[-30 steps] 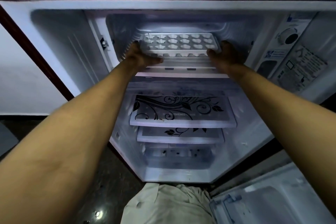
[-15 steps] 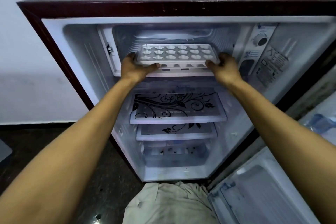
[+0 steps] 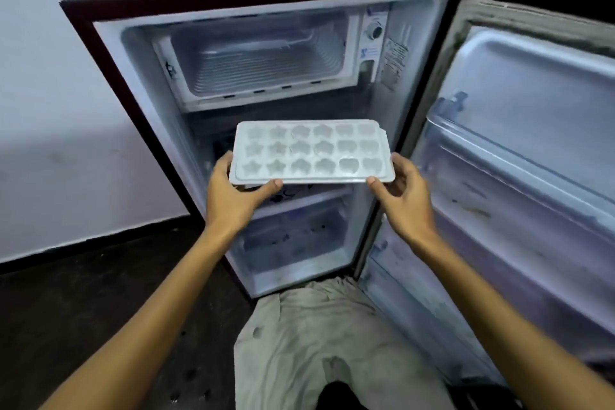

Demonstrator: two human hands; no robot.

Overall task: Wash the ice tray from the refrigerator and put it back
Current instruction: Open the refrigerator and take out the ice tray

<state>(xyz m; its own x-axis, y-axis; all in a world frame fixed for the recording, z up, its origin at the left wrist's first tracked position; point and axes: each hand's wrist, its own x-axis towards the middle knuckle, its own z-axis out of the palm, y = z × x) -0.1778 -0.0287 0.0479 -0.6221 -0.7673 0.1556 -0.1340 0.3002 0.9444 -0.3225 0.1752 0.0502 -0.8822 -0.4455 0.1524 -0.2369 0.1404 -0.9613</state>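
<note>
— Start at the left. What's the left hand point(image 3: 233, 196) doing?

— Its grip is on the near left corner of the ice tray point(image 3: 312, 151), thumb up over the front rim, fingers tucked under. A second ago that same hand was up at the freezer compartment point(image 3: 256, 60) with the tray half inside it.

— So the tray is out now?

— Clear out. It hangs level in the air in front of the middle shelves of the refrigerator point(image 3: 139, 83), well below the freezer mouth, touching nothing but the two hands. The freezer box behind it shows only its ribbed floor.

— Anything in the moulds?

— Star and flower shapes, pale; whether that's ice or bare plastic, I can't tell from here.

— And the right side?

— The right hand point(image 3: 404, 196) pinches the near right corner, thumb tip on the rim, fingers curled beneath. Beyond it the door point(image 3: 532, 150) stands wide open.

— What does that mean for the job?

— Fetching is done, I'd say. The washing hasn't begun, and no sink is in sight, so the tray has to be carried off next. Keeping it level matters if there's water in it.
</note>
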